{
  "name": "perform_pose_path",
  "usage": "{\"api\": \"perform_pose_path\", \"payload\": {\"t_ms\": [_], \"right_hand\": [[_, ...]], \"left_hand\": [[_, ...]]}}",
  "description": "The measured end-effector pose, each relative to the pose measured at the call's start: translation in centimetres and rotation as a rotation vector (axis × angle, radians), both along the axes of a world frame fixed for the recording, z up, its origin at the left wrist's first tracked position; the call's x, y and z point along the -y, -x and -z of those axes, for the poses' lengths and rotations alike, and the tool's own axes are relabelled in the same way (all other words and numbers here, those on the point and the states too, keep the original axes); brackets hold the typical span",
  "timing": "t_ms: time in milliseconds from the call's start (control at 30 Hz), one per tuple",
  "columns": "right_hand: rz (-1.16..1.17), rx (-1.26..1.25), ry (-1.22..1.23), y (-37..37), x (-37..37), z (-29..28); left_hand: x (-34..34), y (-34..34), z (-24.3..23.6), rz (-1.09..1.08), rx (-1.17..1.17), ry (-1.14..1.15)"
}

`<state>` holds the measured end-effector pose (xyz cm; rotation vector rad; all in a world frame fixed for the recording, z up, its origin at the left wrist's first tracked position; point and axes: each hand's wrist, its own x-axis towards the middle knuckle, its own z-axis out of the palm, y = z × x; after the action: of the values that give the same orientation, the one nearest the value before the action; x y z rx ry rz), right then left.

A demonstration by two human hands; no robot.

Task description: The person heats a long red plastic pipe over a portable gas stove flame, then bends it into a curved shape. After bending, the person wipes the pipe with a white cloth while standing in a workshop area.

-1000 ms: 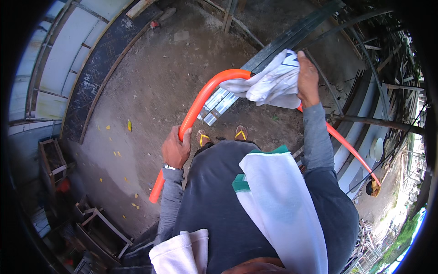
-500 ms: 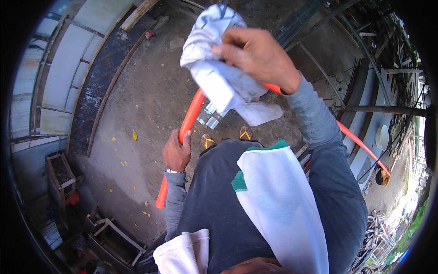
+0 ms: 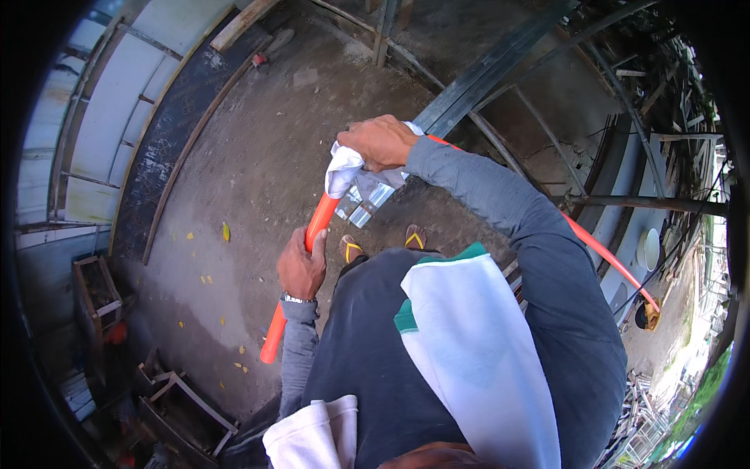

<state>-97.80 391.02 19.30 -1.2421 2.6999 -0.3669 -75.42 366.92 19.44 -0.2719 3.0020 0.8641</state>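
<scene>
A long orange pipe (image 3: pixel 322 215) runs in front of me, its near end beside my left forearm. My left hand (image 3: pixel 301 264) is closed around it a little above that end. Farther along, my right hand (image 3: pixel 379 142) presses a white cloth (image 3: pixel 342 175) round the pipe, fingers curled over it; part of the cloth hides under the palm. Beyond my right arm the pipe reappears and slopes down to the right. Behind the cloth show the ends of shiny metal channels (image 3: pixel 364 203).
Metal channels (image 3: pixel 492 70) stretch away to the far right over a metal frame. A dark board (image 3: pixel 176 129) curves along the left. Wooden frames (image 3: pixel 187 406) stand at lower left. A white bucket (image 3: pixel 648 249) is at right. A green-edged white towel (image 3: pixel 484 352) hangs over my chest.
My right hand has brought the loose, bunched cloth down onto the pipe and closed it round there. The left hand stays on the pipe in nearly the same place.
</scene>
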Motion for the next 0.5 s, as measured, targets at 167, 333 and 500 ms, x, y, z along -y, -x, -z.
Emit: {"api": "perform_pose_path", "payload": {"t_ms": [167,333,500], "right_hand": [[-0.054,-0.021,-0.033,0.9,-0.6,-0.7],[-0.011,0.098,0.070,0.9,-2.1,-1.8],[0.352,0.263,-0.047,-0.4,-10.1,-1.1]], "left_hand": [[-0.5,0.6,-0.9,-0.024,-0.018,-0.014],[0.2,0.4,-0.1,0.021,-0.091,0.030],[0.1,0.2,-0.4,0.000,-0.050,-0.003]]}}
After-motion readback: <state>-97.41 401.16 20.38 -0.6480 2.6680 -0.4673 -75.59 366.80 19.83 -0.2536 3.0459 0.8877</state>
